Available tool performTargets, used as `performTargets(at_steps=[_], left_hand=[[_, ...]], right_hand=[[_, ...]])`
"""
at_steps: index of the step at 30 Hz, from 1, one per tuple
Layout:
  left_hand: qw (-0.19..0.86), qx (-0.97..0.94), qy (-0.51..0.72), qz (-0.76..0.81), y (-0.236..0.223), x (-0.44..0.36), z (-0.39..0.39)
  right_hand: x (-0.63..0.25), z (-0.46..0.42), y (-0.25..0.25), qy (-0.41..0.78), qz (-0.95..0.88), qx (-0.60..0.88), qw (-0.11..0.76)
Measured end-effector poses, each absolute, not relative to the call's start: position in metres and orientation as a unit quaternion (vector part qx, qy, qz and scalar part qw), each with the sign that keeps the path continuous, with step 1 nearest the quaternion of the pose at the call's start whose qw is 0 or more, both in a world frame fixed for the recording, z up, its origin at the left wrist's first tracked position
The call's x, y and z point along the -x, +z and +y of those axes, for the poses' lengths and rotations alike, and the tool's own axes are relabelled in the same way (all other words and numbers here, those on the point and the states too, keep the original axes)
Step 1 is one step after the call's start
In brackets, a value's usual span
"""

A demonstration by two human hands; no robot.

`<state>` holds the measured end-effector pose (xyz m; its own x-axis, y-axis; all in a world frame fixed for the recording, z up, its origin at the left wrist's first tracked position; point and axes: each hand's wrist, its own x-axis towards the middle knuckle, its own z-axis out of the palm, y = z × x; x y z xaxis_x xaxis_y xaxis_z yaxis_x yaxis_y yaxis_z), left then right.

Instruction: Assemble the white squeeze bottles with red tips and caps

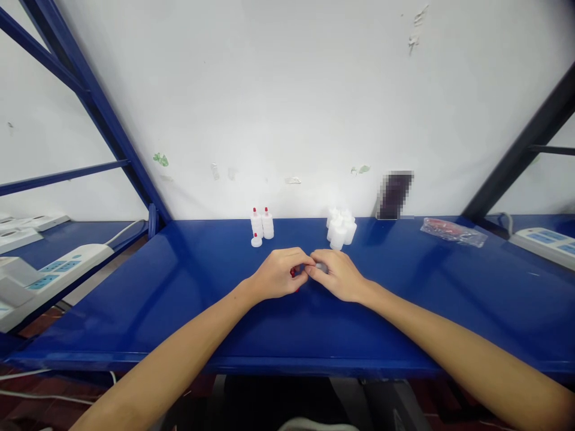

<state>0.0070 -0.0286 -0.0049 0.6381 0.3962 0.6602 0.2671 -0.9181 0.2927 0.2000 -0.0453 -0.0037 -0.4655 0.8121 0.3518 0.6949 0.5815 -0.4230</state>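
Observation:
My left hand [278, 274] and my right hand [339, 275] meet at the middle of the blue table [179, 299], fingertips touching. The left fingers are curled round small red caps [293, 273]. The right fingers pinch a small whitish-grey piece [320, 267], mostly hidden by the fingers. Behind the hands to the left, two small white bottles with red caps [263, 224] stand upright, with a white cap piece [256, 241] in front of them. Behind to the right stands a cluster of several white bottles without caps [340, 227].
A clear plastic bag with red parts [453, 231] lies at the back right. A dark blurred object [395, 194] leans on the white wall. White power strips [58, 263] sit at left, another power strip [545, 240] at right. Blue frame bars [103, 114] rise on both sides.

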Motion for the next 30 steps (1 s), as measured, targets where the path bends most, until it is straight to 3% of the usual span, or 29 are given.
performTargets(at_steps=[12, 21, 24, 27, 30], left_hand=[[0.071, -0.92, 0.331, 0.198, -0.007, -0.007, -0.028], [0.124, -0.913, 0.324, 0.216, -0.002, -0.007, -0.033], [0.151, -0.875, 0.382, 0.256, -0.003, -0.003, -0.027], [0.121, -0.796, 0.492, 0.331, -0.005, 0.012, -0.01], [0.094, -0.752, 0.522, 0.39, -0.005, 0.037, 0.013]], right_hand=[[-0.2, -0.05, -0.001, 0.158, -0.83, 0.445, 0.297], [-0.203, -0.047, -0.005, 0.185, -0.832, 0.407, 0.329], [-0.207, -0.043, -0.006, 0.191, -0.825, 0.416, 0.331], [-0.208, -0.041, -0.008, 0.194, -0.815, 0.436, 0.328], [-0.207, -0.041, -0.007, 0.191, -0.816, 0.449, 0.311]])
